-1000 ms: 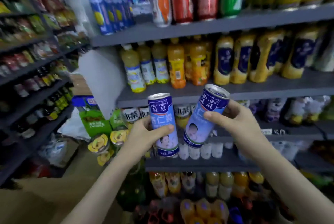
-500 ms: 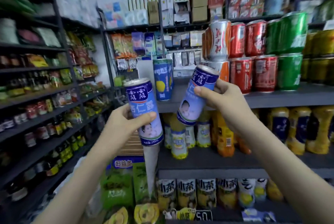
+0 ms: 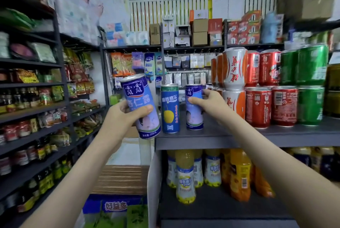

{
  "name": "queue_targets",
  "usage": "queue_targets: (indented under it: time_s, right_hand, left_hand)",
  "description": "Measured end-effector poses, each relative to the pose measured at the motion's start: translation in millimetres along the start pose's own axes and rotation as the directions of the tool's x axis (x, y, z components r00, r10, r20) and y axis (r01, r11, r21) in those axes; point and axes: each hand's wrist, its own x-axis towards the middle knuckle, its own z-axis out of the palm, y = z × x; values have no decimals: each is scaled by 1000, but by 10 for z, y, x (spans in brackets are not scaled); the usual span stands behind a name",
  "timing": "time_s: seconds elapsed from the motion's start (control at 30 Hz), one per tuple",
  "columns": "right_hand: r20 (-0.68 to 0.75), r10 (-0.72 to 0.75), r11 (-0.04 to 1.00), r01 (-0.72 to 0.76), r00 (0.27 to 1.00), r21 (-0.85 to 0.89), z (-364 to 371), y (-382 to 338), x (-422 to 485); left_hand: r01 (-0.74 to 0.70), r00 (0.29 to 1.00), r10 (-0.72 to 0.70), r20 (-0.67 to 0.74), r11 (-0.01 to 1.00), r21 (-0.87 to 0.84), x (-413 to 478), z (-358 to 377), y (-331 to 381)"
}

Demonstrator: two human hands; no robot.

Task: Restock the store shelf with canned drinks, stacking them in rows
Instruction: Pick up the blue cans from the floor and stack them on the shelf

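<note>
Cans in both hands share one design: tall and slim, with a silver rim, a deep blue band of white characters at the top, a paler lilac body printed with a face, and a blue strip at the foot.

The left hand point(image 3: 121, 117) grips the tilted can point(image 3: 140, 106) round its middle, with fingers and thumb curled about it. It holds the can in the air just off the left front corner of the grey shelf point(image 3: 239, 135), top leaning to the left.

The right hand point(image 3: 211, 104) wraps the upright can point(image 3: 194, 106), thumb across the front and fingers behind. This one stands straight with its base down at the shelf surface.

Between the two, a blue can with a yellow fruit point(image 3: 170, 108) stands on the shelf near the front edge, just beside the upright can.

Further right, stacked two high, are orange-and-white cans point(image 3: 234, 69), then red cans point(image 3: 270, 106), then green cans point(image 3: 311, 104). On the level below stand yellow and orange drink bottles point(image 3: 185, 176).
</note>
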Motion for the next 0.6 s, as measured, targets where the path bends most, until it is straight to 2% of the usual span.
queue_targets:
  time_s: [0.1,0.17,0.2,0.27,0.3,0.33,0.5,0.6]
  right_hand:
    - [16,-41,993,42,999,-106,25,11,87]
    - [29,-171,939,172,985,-299,34,18,105]
    - [62,-264,859,264,963,-439,43,52,115]
    - [167,-434,553,408,885,-727,60,121,94]
    - [210,-481,423,435,851,-795,64,158,85]
    - [236,-488,369,444,840,-816,65,182,82]
    - [219,-391,481,401,894,-780,85,187,134]
    - [202,-360,489,368,911,-791,122,215,208]
  left_hand:
    - [-34,999,34,-5,999,-16,131,-24,-5]
    - [-40,999,39,-9,999,-29,198,-33,-17]
    - [-47,999,47,-11,998,-34,222,-40,-25]
    - [-61,998,61,-6,998,-29,262,-60,-45]
    - [-66,998,66,3,998,-23,278,-69,-59]
    - [-71,997,71,15,997,-15,291,-76,-70]
    - [-93,994,91,56,995,36,352,-53,-117]
    - [-87,993,85,76,996,30,406,-18,-139]
